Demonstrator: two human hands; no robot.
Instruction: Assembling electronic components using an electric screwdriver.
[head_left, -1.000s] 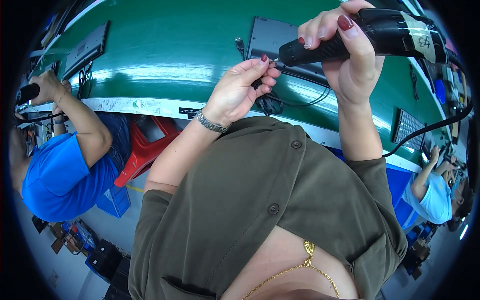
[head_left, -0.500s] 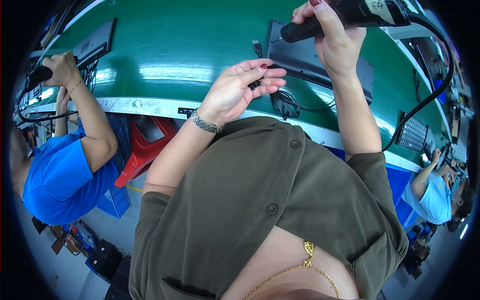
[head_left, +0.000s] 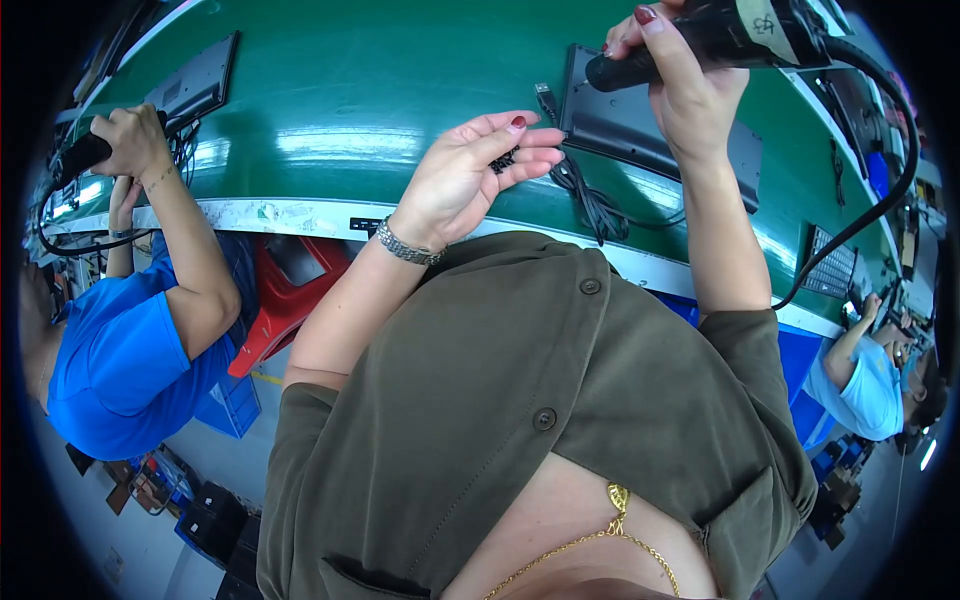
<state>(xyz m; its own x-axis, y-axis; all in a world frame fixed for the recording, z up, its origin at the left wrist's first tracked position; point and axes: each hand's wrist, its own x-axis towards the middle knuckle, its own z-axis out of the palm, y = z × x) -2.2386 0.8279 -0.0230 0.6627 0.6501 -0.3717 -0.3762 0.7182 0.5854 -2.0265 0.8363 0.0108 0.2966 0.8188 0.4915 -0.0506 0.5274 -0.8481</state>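
Observation:
A black electric screwdriver [head_left: 715,42], with a pale paper label and a thick cord, is gripped in my right hand [head_left: 695,95]. Its bit points down at the upper left end of a dark grey keyboard [head_left: 630,125] lying underside up; I cannot tell whether it touches a screw. Cupped palm-up beside that keyboard, my left hand [head_left: 475,170] carries a small heap of black screws [head_left: 503,160], thumb and fingers loosely spread around them. Next to its fingertips lie the keyboard's bundled black cable [head_left: 597,208] and USB plug [head_left: 546,97].
The green table [head_left: 340,120] has a white front edge. To the left, a person in blue [head_left: 130,350] holds a black tool near another upturned keyboard [head_left: 195,82]. A red stool [head_left: 285,300] stands below the edge. Another keyboard [head_left: 830,262] lies at right.
The keyboard and its cable have shifted a little to the right, and my right hand with the screwdriver has moved the same way. My left hand has moved slightly left.

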